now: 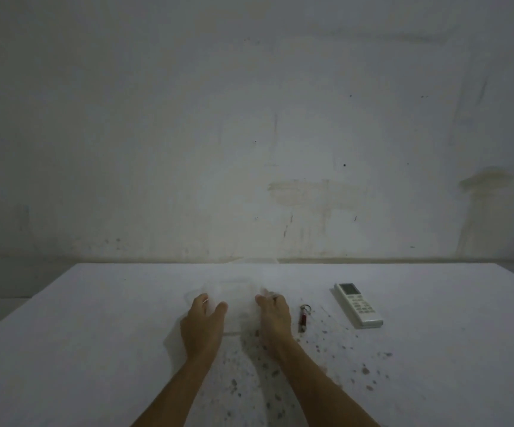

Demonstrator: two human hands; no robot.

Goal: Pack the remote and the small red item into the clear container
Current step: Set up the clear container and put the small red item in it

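Observation:
A clear container [234, 295] stands on the white table, faint and hard to make out in the dim light. My left hand [201, 322] grips its left side and my right hand [274, 317] grips its right side. The small red item [303, 318], a slim red tube with a metal key ring at its far end, lies just right of my right hand. Farther right lies the white remote [358, 304] with a small screen at its far end and buttons below, angled toward the near right.
The white table [95, 349] has dark specks and stains near my right forearm. Its far edge meets a stained, pale wall [249, 134]. Grey floor shows beyond the table's left and right edges.

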